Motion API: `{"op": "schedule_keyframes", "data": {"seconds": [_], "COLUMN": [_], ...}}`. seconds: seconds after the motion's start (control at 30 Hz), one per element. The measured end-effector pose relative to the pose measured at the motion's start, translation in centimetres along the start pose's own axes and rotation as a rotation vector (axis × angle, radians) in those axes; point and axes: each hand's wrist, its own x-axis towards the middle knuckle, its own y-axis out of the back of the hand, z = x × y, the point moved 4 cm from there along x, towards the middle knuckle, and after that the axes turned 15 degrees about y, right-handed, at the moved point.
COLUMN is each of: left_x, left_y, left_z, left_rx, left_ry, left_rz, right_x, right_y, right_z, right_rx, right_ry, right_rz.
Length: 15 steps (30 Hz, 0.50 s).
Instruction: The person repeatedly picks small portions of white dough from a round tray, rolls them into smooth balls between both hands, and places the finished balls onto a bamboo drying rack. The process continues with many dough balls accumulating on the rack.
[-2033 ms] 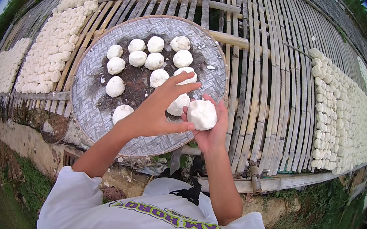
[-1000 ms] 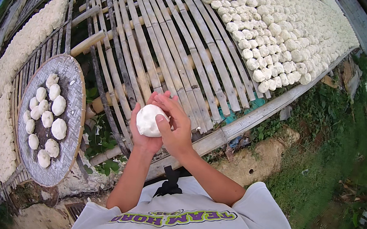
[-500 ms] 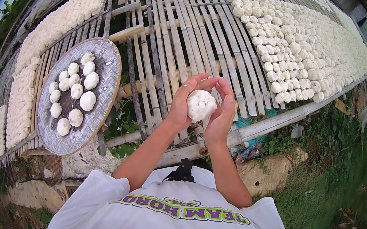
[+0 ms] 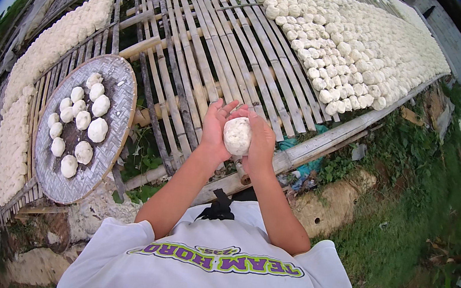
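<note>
A white lump of dough sits pressed between my two palms above the near edge of a bamboo slat rack. My left hand cups its left side with fingers pointing up. My right hand closes against its right side. To my left lies a round woven tray carrying several more white dough lumps.
Rows of white lumps cover the rack at the far right, and more rows line the far left. Gaps between the slats show greenery below. A bamboo pole edges the rack; grass and bare earth lie to the right.
Two seconds ago my hands were over the tray with a lump. My view swung right, then back; the lump now sits upright between both palms over the rack's edge.
</note>
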Motion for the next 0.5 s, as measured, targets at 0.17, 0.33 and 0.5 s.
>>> {"op": "schedule_keyframes", "data": {"seconds": [0.17, 0.33, 0.5], "left_x": [0.6, 7.0, 11.7], "left_y": [-0.6, -2.7, -4.3], "left_z": [-2.6, -1.9, -4.7], "left_rx": [-0.21, -0.021, -0.061], "left_ry": [0.081, 0.18, -0.102], "left_rz": [-0.021, -0.132, 0.183], "right_x": [1.8, 6.3, 9.7], "right_y": [1.6, 5.6, 9.3], "right_z": [-0.5, -2.5, -2.6], "right_rx": [0.134, -0.373, 0.064], "right_ry": [0.067, 0.352, 0.143], "right_rz": [0.038, -0.244, 0.125]}}
